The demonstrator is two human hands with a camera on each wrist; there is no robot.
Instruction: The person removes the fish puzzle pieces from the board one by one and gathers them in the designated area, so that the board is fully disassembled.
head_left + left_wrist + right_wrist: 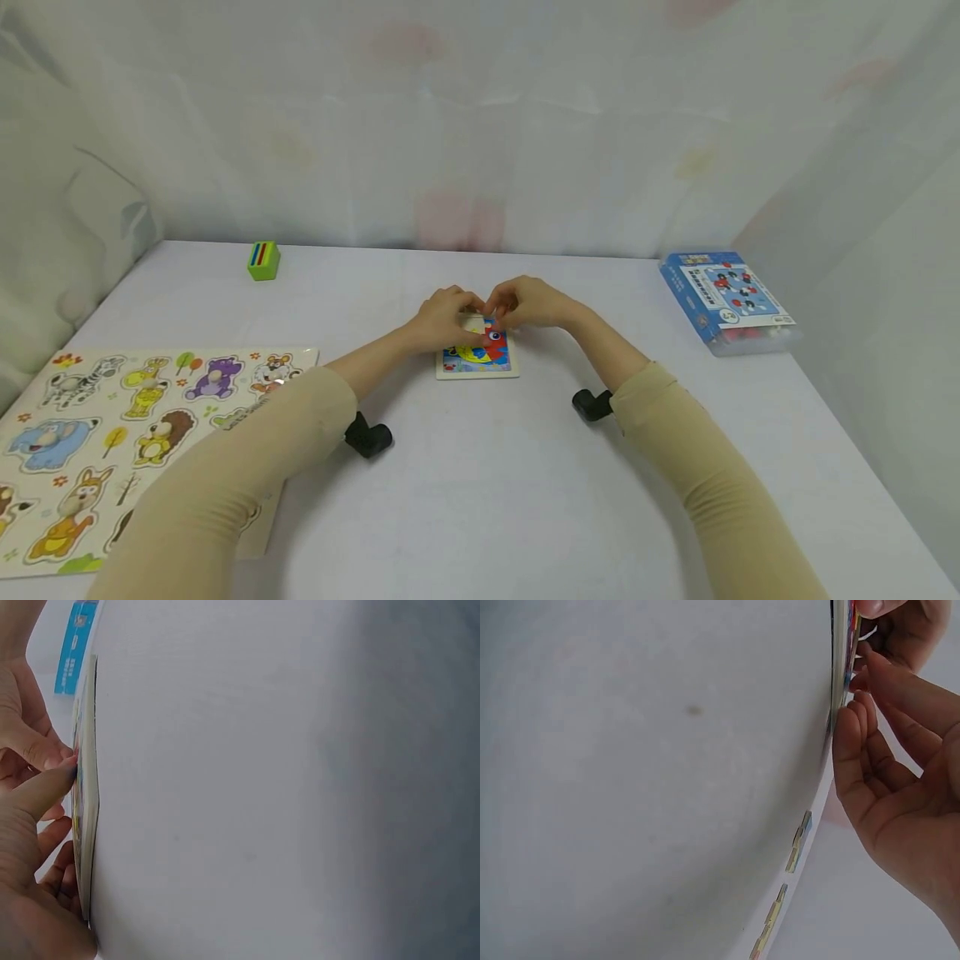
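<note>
A small square jigsaw puzzle (477,375) with a light wooden frame and a bright red, yellow and blue picture lies on the table. My left hand (442,321) grips it from the left, thumb across the picture and the other fingers curled at its far side. From the right, my right hand (532,302) reaches over the far right corner, its thumb and forefinger bent together close to the left fingertips. I cannot tell whether a loose piece is between them. Edge-on in the left wrist view, the puzzle (90,795) has the left thumb pressing its face.
A large animal puzzle board (172,387) lies at the left, partly under the left sleeve. A green block with coloured stripes (263,261) stands at the back left, a blue boxed set (727,300) at the right. Thin wooden pieces (799,841) show in the right wrist view.
</note>
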